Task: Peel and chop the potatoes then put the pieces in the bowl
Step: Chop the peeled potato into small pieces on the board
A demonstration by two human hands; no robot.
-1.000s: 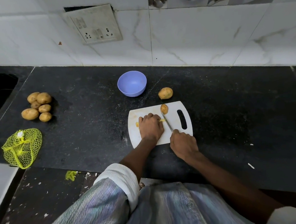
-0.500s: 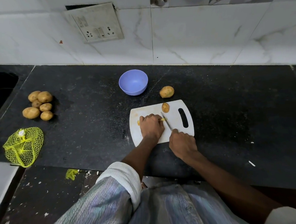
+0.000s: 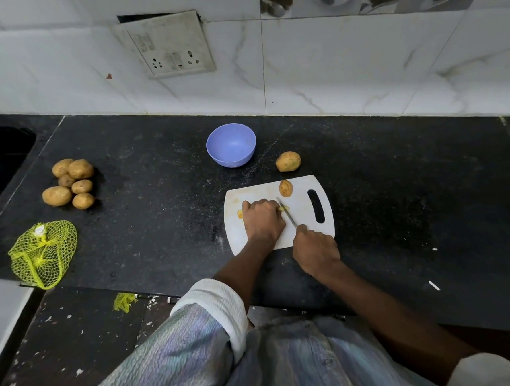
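Six whole potatoes (image 3: 71, 183) lie in a cluster at the left of the dark surface (image 3: 160, 228), and a seventh potato (image 3: 288, 161) sits alone just beyond the far edge of the one white cutting board (image 3: 304, 216). One potato half (image 3: 285, 188) rests on the far part of the board, near its handle slot. One empty purple bowl (image 3: 231, 144) stands behind the board, apart from it. One yellow net bag (image 3: 42, 253) lies at the near left edge of the surface, and a switch plate (image 3: 165, 44) hangs on the tiled wall.

The left hand (image 3: 263, 220) lies knuckles up on the board, its fingers curled down over yellow potato pieces (image 3: 284, 209) that peek out at both sides; how many pieces it covers cannot be told. The right hand (image 3: 316, 248) has its grip closed tight around the handle of one knife (image 3: 286, 212), whose thin blade slants away from the hand and meets the board right beside the left hand's fingers, at the yellow pieces.

Compared with a second ago, the knife tip has drawn back from the potato half toward the left hand, and the right hand sits a little nearer the left. The potatoes, bowl and bag lie as before.
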